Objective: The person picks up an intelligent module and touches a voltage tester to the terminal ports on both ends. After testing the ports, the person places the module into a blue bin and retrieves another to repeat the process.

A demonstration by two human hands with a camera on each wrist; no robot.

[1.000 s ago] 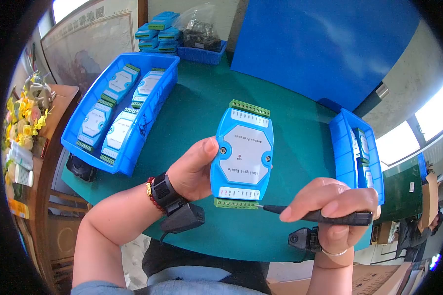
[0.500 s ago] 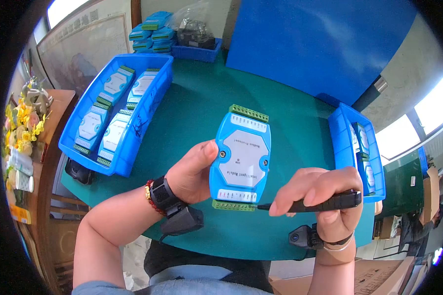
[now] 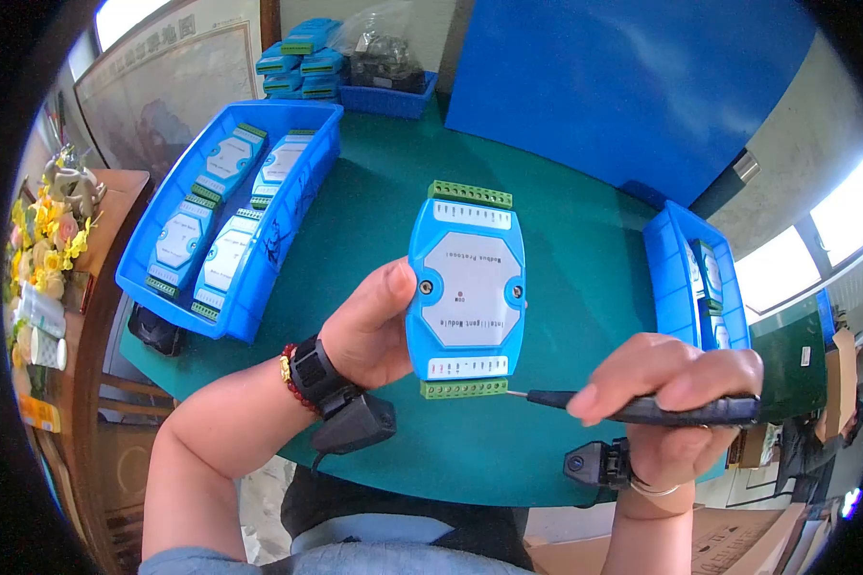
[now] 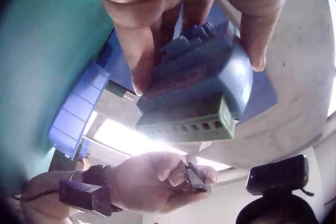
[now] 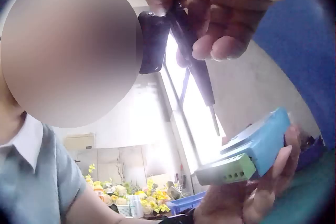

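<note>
The right hand (image 3: 676, 379) grips the black screwdriver (image 3: 638, 410), its tip at the right end of the near terminal block (image 3: 465, 389); contact cannot be confirmed. The left hand (image 3: 366, 331) grasps the blue module (image 3: 466, 292) by its left side, label facing the head camera, above the green tabletop (image 3: 384, 182). Blue bins containing modules flank it: left bin (image 3: 302, 192), right bin (image 3: 673, 311). Beyond: stacked modules (image 3: 302, 62), blue panel (image 3: 623, 86).
</note>
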